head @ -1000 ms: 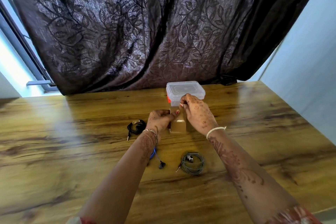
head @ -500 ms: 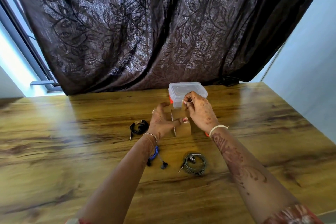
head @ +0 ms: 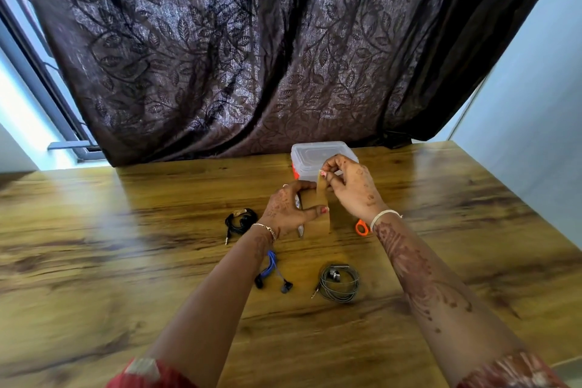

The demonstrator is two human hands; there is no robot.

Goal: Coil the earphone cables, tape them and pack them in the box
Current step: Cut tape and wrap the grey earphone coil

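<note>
Before the box (head: 318, 156), both hands stretching tape (head: 322, 198), scissors (head: 361, 227) seemingly behind

Right hand (head: 352, 186) pinches top end of brown tape strip (head: 322, 198), pulled up from roll under left hand (head: 289, 209). Left thumb presses strip's lower part. Clear lidded box (head: 310, 153) just behind hands. Black coil (head: 241, 220) left of hands, grey coil (head: 340, 283) and blue earphones (head: 274, 274) nearer, on wooden table (head: 126, 261). Orange scissors handle (head: 361, 227) beside right wrist.
</note>
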